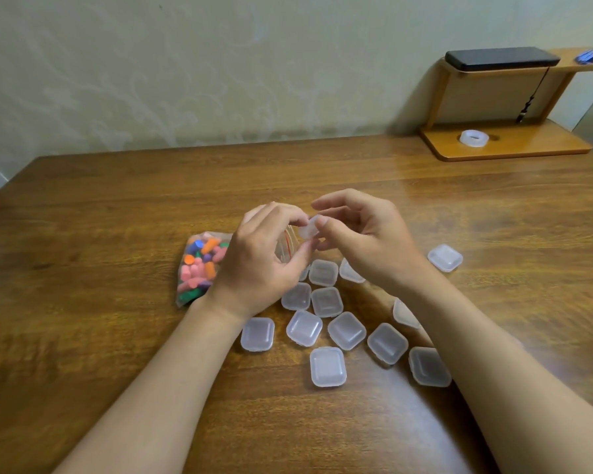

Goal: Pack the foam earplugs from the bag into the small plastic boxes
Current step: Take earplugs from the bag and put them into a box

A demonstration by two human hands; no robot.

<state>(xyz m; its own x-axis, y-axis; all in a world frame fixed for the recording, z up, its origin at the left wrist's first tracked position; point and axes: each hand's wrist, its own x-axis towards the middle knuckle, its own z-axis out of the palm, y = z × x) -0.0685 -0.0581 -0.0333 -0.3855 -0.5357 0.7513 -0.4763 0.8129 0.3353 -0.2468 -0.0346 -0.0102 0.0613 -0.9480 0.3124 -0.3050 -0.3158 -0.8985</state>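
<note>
Both hands, left (pixel 264 258) and right (pixel 360 234), pinch 1 box (pixel 307 230) together; bag (pixel 199 265) at 9 o'clock, spare boxes (pixel 326 366) at 6.

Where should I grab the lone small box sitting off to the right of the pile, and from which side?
Take the lone box from straight above, pinching two opposite side walls. It lies flat on the table with its lid shut and stands apart from the other boxes, so its sides are free. The right hand looks nearest, but both hands are now holding another box.
</note>
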